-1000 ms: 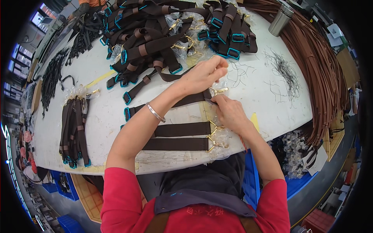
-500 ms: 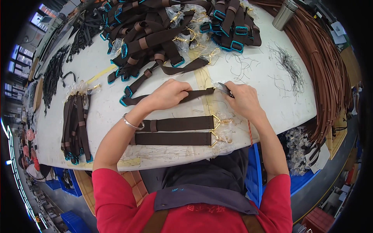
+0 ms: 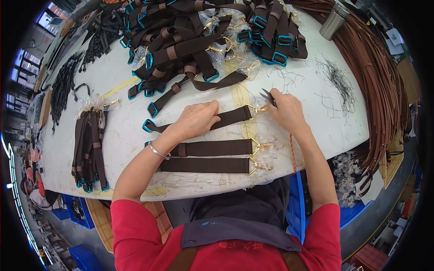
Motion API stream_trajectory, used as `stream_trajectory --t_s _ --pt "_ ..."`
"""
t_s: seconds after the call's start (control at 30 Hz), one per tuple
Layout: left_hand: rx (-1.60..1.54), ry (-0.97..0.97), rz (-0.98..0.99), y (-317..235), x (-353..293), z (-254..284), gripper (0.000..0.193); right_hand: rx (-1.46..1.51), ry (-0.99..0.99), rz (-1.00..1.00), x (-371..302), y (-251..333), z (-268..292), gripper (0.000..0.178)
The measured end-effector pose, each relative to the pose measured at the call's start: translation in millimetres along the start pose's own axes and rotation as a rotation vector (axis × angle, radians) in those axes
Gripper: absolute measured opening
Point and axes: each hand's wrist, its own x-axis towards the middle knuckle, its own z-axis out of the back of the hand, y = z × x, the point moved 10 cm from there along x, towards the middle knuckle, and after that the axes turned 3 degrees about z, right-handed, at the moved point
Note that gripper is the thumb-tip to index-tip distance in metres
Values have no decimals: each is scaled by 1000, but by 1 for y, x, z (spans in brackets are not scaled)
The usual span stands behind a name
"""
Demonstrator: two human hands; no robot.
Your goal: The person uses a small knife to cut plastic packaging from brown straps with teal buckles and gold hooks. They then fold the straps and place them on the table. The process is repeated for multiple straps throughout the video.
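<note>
My left hand point(image 3: 197, 119) is closed on a dark brown webbing strap point(image 3: 233, 118) with a gold ring and clasp point(image 3: 258, 109) at its right end. A teal buckle point(image 3: 148, 125) shows at the strap's other end. In my right hand point(image 3: 288, 109), just right of that clasp, is a pair of thread snips point(image 3: 267, 96), blades apart and pointing up-left. An orange cord point(image 3: 293, 156) hangs below this hand. Nearer to me lie two similar straps, an upper one point(image 3: 217, 148) and a lower one point(image 3: 205, 165), side by side with their gold clasps partly in clear plastic.
A large heap of brown straps point(image 3: 176, 52) with teal buckles covers the far table. A strap bundle point(image 3: 89, 147) lies at the left. Loose dark threads point(image 3: 337, 83), a steel flask point(image 3: 334, 21) and long brown strips point(image 3: 375, 67) are on the right.
The strap in my left hand has come nearer to me and lies flatter above the two others. My right hand with the snips has moved slightly away from its clasp end.
</note>
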Motion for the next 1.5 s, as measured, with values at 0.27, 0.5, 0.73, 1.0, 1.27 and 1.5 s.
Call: stream_trajectory --t_s 0.27,0.5,0.73,1.0,1.27,1.5 --pt "48 -73 -398 -69 11 12 29 3 0 60 0 2 -9 17" --pt "131 189 -341 -65 26 -25 25 57 -112 87 -23 20 17 22" --pt "-151 272 -363 -60 36 -21 18 245 266 -14 -47 32 -24 26" --pt "-285 232 -319 -56 40 -17 19 -46 25 153 -47 50 -14 12" --pt "-319 243 -275 -51 40 -17 19 -186 15 221 -49 63 -12 12" --pt "-323 231 -272 -50 42 -19 20 -155 30 203 -47 58 -17 12"
